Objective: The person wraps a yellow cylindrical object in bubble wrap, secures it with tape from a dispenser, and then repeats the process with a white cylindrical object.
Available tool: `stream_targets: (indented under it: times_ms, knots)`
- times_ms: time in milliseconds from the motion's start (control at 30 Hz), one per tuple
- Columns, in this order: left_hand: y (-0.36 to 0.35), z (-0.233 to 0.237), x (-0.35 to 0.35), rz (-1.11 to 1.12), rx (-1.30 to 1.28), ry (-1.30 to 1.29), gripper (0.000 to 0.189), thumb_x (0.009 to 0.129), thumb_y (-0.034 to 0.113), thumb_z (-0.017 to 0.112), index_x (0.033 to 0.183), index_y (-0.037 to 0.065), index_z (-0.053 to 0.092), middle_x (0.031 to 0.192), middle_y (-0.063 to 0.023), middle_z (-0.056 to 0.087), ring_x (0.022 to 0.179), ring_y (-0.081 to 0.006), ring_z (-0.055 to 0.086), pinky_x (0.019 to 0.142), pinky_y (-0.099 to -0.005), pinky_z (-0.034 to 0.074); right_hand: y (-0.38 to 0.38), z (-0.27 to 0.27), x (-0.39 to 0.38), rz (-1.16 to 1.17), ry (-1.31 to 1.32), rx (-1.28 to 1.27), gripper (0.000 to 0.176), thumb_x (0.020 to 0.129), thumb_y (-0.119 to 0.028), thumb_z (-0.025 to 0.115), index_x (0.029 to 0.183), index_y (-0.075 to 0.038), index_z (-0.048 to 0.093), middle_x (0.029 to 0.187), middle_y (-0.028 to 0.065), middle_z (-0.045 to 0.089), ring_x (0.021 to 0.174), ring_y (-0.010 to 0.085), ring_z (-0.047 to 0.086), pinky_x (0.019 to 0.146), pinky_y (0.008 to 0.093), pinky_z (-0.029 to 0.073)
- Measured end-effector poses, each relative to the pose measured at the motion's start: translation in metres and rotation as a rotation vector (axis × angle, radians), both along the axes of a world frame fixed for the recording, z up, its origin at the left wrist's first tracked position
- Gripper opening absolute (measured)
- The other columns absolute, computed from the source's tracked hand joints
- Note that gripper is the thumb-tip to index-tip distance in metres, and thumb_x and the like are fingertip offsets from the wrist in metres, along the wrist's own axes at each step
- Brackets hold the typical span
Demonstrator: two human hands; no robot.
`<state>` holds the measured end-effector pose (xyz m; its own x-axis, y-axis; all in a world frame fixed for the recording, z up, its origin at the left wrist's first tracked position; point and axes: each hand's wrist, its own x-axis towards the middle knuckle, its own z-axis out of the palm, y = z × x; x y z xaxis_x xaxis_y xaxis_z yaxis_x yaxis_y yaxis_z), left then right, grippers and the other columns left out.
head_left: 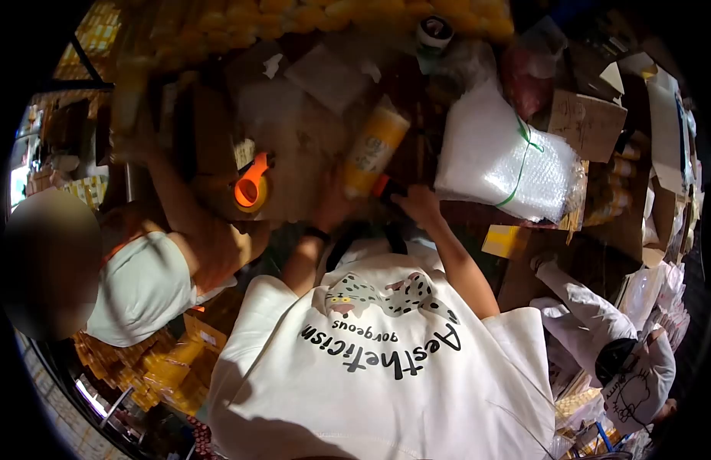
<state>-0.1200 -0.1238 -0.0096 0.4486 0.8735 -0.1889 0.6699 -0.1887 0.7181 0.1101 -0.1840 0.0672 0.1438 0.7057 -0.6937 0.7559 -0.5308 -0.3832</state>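
A yellow-and-white bottle [376, 149] is tilted over the middle of the work table, its white end pointing up and right. My left hand [334, 208] is closed against its lower left side, the fingers dim and partly blurred. Just right of the bottle's lower end, my right hand [418, 204] grips an orange-and-black tool [384, 186] whose exact kind I cannot make out. To the left, an orange tape dispenser [252, 184] rests near the table's front edge.
A bundle of bubble wrap [493, 146] tied with green string lies at the right, beside a cardboard box [587, 123]. Yellow packs [294, 19] line the back. One co-worker [145, 287] is close on my left, another [620, 345] farther right.
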Motion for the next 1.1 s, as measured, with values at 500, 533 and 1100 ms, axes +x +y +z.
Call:
stream_targets:
  times_ms: [500,533,1100]
  knots:
    - [0.051,0.013,-0.015,-0.074,0.38,0.234,0.097,0.071,0.02,0.076,0.145,0.005,0.016,0.141,-0.0259,0.032,0.123,-0.0414,0.041,0.098,-0.0458,0.039,0.049,0.025,-0.032,-0.081,0.202,0.09,0.061,0.075,-0.054,0.062,0.085,0.007,0.065,0.09,0.0274,0.064,0.087,0.0393,0.062,0.078,0.0444,0.049]
    - [0.043,0.006,-0.011,-0.072,0.322,0.254,0.097,0.071,0.019,0.075,0.146,0.005,0.015,0.142,-0.0265,0.03,0.123,-0.0422,0.041,0.098,-0.0463,0.039,0.045,0.026,-0.032,-0.093,0.216,0.099,0.062,0.075,-0.054,0.062,0.089,0.006,0.065,0.09,0.0272,0.064,0.088,0.0393,0.062,0.078,0.0443,0.048]
    - [0.039,0.014,-0.005,-0.01,0.078,0.186,0.101,0.066,0.02,0.077,0.145,0.005,0.016,0.134,-0.0261,0.04,0.12,-0.0429,0.042,0.099,-0.0492,0.036,0.049,-0.062,-0.062,-0.144,0.132,0.166,0.052,0.077,-0.035,0.059,0.122,-0.008,0.056,0.114,0.0212,0.06,0.105,0.0383,0.057,0.089,0.0443,0.047]
